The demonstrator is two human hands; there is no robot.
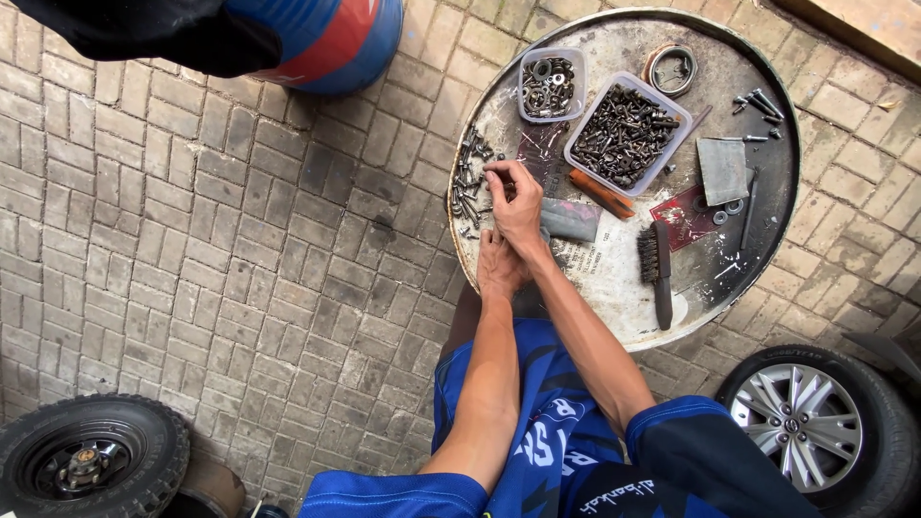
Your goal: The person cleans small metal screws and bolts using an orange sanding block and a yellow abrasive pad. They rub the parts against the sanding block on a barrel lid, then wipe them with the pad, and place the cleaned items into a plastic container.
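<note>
Two hands: I see both over the drum top (729, 288).
Bolts (468, 187): loose pile at left rim; small, stiff, probably greasy, best pinched by the shank.
Left hand (499, 267): curled, contents hidden.
Right hand (515, 203): fingertips pinching at the pile.

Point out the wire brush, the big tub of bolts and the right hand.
wire brush (656, 261): head view, on its bristle block.
big tub of bolts (624, 132): head view, on the bolts inside.
right hand (518, 206): head view, back of the hand.

Both hands (508, 235) together, fingers (499, 173) curled
</note>
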